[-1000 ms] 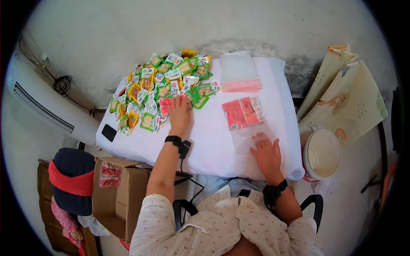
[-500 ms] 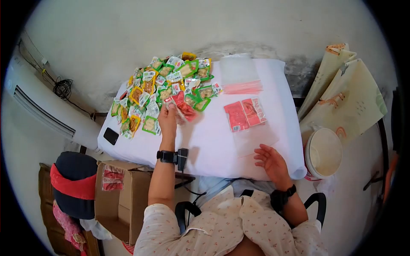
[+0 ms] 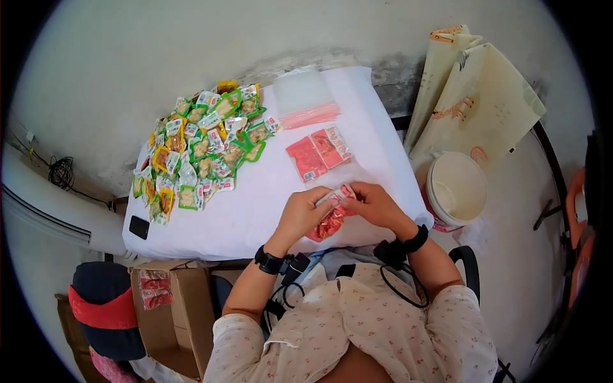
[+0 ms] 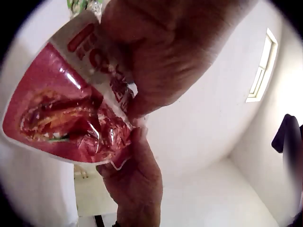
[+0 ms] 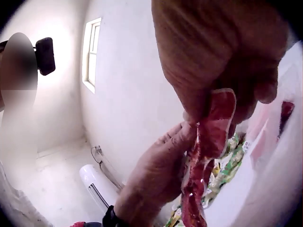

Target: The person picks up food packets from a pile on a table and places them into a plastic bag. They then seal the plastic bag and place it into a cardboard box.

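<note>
Near the table's front edge, my left hand (image 3: 299, 218) and right hand (image 3: 379, 205) pinch a red snack packet (image 3: 329, 226) between thumbs and fingers. The left wrist view shows its printed front (image 4: 52, 99), a white band across the top and glossy, creased red plastic below. In the right wrist view the packet (image 5: 218, 127) appears almost edge-on, bent between both hands. Just beyond the hands lies a clear plastic bag with red packets (image 3: 318, 155) side by side in it; the hands hide its near part.
A heap of green and yellow snack packets (image 3: 203, 142) covers the table's left side. Clear bags with pink edges (image 3: 306, 97) lie stacked at the back. A black phone (image 3: 139, 227) sits at the left edge. Beside the table stand a cardboard box (image 3: 171, 319) and a white bucket (image 3: 456, 190).
My left hand has lifted the red packet off the heap and brought it right and toward me. My right hand has left the clear bag and now grips the packet too. The head view has shifted.
</note>
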Tool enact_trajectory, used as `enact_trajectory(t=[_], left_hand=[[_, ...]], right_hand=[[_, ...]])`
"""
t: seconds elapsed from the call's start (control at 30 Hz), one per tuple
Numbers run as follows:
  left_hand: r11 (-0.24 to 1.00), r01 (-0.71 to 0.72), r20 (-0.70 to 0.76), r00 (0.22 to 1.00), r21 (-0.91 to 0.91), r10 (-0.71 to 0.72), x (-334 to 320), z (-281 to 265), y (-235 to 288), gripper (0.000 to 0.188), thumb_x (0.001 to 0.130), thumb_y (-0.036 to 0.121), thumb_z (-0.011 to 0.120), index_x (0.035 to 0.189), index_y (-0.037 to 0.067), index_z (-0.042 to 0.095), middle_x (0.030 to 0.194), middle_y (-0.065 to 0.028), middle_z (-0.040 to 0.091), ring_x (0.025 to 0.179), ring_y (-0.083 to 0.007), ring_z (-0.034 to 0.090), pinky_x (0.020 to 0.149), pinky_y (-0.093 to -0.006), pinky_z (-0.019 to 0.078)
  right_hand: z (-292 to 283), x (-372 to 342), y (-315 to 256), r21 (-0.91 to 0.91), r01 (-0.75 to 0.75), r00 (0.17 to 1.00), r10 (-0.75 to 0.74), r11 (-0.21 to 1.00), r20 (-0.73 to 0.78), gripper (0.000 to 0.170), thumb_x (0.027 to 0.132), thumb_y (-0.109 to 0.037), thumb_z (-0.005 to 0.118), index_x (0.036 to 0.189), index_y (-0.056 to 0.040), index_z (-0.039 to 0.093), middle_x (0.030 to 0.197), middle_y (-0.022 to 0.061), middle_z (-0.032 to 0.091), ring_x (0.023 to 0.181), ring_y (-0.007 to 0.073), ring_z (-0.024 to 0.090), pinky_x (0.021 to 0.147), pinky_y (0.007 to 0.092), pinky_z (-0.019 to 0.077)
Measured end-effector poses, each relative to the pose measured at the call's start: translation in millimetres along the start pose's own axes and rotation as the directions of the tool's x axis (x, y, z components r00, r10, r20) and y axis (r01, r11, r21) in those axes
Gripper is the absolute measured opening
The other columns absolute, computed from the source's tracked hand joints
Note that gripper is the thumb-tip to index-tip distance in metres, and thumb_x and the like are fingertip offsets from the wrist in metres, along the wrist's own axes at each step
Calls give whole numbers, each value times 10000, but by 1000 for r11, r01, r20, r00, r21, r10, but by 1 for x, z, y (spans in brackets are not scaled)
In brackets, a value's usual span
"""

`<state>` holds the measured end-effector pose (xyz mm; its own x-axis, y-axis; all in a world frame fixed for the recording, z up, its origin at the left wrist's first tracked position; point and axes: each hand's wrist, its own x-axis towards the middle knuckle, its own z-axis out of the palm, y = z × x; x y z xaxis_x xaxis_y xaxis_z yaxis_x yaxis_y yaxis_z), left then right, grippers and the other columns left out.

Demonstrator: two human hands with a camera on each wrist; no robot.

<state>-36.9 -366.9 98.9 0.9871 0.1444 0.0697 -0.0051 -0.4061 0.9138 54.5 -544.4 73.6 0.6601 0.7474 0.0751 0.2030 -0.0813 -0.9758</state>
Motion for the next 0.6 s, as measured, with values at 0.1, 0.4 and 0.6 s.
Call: enact_trajectory(t=[0.1, 0.4, 0.6], left_hand=[[1000, -9, -35, 999, -19, 9, 1, 6, -8, 191, 839, 109, 635, 1009, 23, 628, 845, -44, 655, 697, -80, 569, 623, -227, 454], [689, -260, -70, 909, 676, 412, -14, 17, -31, 367, 727, 170, 711, 1039, 35, 571, 1022, -127, 554, 894, -280, 559, 739, -372, 478], [667, -214, -108, 907, 714, 406, -12, 28, -52, 148, 771, 102, 634, 895, 56, 569, 814, -93, 550, 768, -274, 553, 627, -372, 475]], right_hand=[[-10, -28, 12, 103, -216, 976, 218, 971, -9, 266, 863, -222, 634, 997, 8, 638, 803, 18, 620, 679, 62, 534, 606, 227, 460], [-14, -98, 67, 615, -290, 851, 492, 733, -185, 256, 920, -210, 567, 1107, -35, 579, 796, -16, 616, 593, 26, 529, 483, 174, 401], [-7, -76, 59, 589, -191, 878, 406, 785, -255, 187, 921, -212, 564, 1017, -52, 571, 695, -35, 556, 488, 30, 445, 425, 190, 341]])
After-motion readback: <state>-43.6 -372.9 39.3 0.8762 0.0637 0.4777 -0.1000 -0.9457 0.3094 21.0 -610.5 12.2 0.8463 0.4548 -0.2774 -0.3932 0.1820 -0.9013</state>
